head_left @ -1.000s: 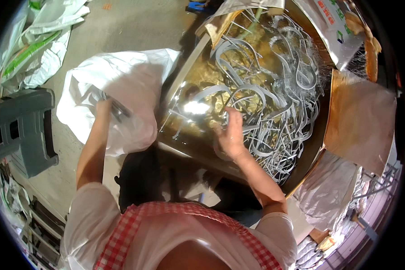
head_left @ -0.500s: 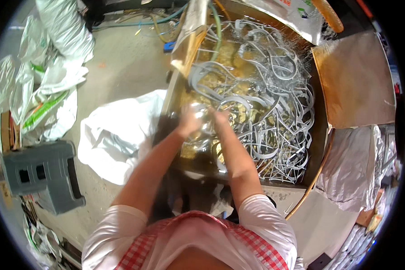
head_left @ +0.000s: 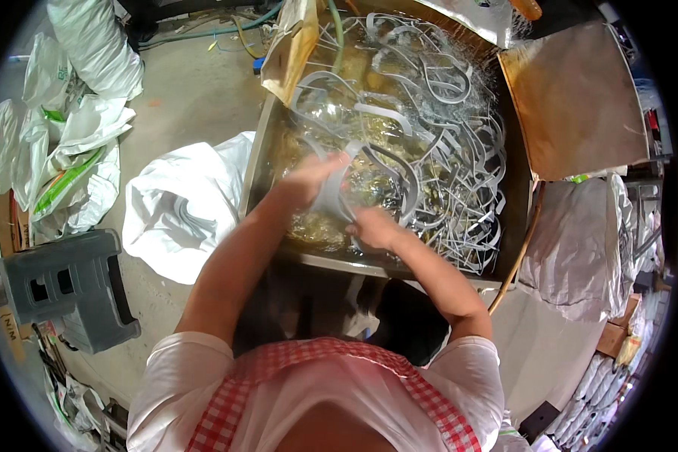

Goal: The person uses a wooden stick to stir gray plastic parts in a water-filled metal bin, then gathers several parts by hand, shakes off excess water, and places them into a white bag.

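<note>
A wide metal tank (head_left: 331, 261) in front of me holds murky yellowish water and a tangle of grey curved strips (head_left: 459, 203), several of them looped. Over the tank's near left part, my left hand (head_left: 315, 178) is closed on the upper part of a curved grey band (head_left: 334, 197). My right hand (head_left: 377, 228) grips the lower end of the same band, its fingers curled around it. Another grey hoop (head_left: 407, 177) lies just right of the held band; whether the two are joined I cannot tell. Water churns below my hands.
A white sack (head_left: 184, 203) sits on the floor left of the tank, with a grey plastic step stool (head_left: 64, 290) farther left. White bags (head_left: 75, 143) are piled behind. A stained board (head_left: 576, 105) leans at the tank's right. A hose (head_left: 337, 38) reaches into the water.
My hands were down at the water, blurred, and have come up with the grey band between them. My right hand moved nearer to me. The whole view has shifted slightly.
</note>
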{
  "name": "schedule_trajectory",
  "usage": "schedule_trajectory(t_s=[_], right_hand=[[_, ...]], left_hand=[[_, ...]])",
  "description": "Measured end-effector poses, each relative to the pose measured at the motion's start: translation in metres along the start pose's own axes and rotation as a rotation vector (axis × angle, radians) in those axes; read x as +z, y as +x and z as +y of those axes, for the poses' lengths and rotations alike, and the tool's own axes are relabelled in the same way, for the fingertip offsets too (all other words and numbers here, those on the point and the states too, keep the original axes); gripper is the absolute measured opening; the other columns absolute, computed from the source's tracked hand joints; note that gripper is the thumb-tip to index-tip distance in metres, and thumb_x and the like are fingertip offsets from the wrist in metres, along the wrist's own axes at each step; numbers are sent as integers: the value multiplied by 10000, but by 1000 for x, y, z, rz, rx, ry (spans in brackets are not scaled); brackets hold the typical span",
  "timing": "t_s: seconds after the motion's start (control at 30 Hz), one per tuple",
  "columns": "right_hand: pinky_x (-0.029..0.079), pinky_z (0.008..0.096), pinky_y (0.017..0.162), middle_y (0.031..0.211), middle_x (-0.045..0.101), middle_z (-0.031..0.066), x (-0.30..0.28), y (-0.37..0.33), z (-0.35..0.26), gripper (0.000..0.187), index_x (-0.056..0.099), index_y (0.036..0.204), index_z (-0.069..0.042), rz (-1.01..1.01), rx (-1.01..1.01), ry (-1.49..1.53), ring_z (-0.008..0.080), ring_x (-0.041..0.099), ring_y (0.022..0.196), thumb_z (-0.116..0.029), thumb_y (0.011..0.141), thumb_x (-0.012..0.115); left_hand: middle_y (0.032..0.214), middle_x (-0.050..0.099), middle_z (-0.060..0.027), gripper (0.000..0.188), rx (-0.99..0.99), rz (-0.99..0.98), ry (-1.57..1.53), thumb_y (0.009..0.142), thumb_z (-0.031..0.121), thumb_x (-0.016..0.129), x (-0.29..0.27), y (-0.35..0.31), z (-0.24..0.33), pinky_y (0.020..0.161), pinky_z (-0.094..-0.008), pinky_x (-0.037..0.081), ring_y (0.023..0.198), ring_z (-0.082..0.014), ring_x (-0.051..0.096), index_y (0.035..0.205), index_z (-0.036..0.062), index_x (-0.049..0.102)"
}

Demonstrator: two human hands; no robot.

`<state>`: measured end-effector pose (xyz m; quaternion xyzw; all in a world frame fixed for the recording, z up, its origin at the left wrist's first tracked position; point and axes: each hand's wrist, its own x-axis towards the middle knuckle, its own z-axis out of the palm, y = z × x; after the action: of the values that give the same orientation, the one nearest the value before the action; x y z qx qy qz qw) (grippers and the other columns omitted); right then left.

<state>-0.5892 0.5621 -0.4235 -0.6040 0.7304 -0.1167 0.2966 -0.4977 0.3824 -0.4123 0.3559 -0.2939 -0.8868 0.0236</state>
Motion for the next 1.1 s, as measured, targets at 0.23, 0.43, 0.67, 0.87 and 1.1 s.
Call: schedule_trajectory(t_s=[0.23, 0.43, 0.67, 0.87, 1.1], right_hand=[[468, 402, 721, 889, 610, 163, -55, -25, 41, 280, 581, 981, -82, 249, 112, -30, 336, 586, 802, -112, 713, 658], [403, 261, 514, 715, 579, 46, -114, -38, 78, 121, 557, 850, -36, 840, 579, 954, 142, 511, 538, -157, 851, 561], [452, 256, 568, 705, 495, 20, -69, -4, 47, 19, 463, 761, -85, 1164, 483, 2330, 125, 480, 597, -75, 775, 470], [465, 275, 594, 873, 524, 77, 11, 40, -18, 365, 446, 1014, -32, 592, 796, 2326, 185, 537, 722, -375, 892, 473], [436, 298, 818, 1090, 544, 116, -23, 66, 93, 368, 490, 1124, 33, 772, 514, 473, 192, 540, 944, -132, 815, 604]], left_hand=[[740, 576, -77, 275, 197, 187, 109, 812, 157, 605, 11, -59, 0, 556, -311, 465, 593, -182, 557, 1023, 23, 491], [643, 476, -11, 170, 317, 169, 236, 825, 149, 587, 8, -42, -12, 458, -268, 374, 504, -112, 434, 932, 43, 508], [767, 538, -54, 176, 239, 125, 170, 853, 151, 560, 32, -32, -41, 558, -276, 442, 642, -145, 516, 933, 5, 504], [1022, 560, -181, 332, 283, 53, -336, 861, 92, 505, 7, -32, -28, 866, -419, 455, 952, -278, 564, 1150, -42, 411], [965, 576, -146, 258, 291, 270, -335, 817, 109, 551, 25, -68, 4, 806, -386, 467, 901, -267, 572, 1042, -8, 502]])
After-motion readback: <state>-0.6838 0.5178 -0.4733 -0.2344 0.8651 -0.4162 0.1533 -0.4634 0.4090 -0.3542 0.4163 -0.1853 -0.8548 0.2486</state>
